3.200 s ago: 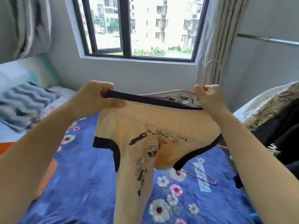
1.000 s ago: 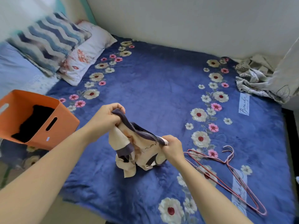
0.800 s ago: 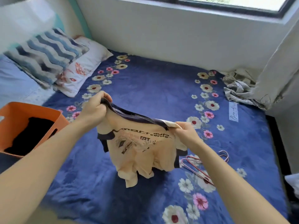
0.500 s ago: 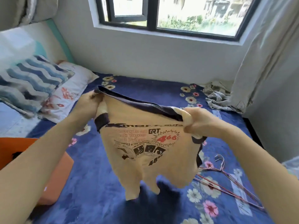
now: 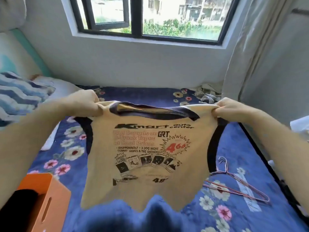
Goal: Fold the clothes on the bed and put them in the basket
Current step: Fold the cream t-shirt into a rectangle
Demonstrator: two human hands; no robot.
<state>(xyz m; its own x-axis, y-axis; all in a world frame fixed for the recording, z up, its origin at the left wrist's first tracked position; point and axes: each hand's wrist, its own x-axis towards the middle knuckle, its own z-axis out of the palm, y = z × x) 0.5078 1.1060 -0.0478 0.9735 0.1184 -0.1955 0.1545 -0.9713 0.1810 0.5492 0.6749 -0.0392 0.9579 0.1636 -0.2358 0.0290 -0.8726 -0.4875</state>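
Shirt (image 5: 147, 148), one, held up; left hand (image 5: 84, 103) and right hand (image 5: 231, 109) each clamp one shoulder. One orange basket (image 5: 56, 204).

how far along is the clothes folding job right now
Done: a dark garment lies in the orange basket. In hand: the left hand and right hand grip the cream t-shirt by its shoulders, spread unfolded above the bed. Left: folding and basketing it; crumpled cloth at the far corner may follow.

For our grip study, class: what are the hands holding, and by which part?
The cream T-shirt, pinched at its two shoulders: left hand on one, right hand on the other.
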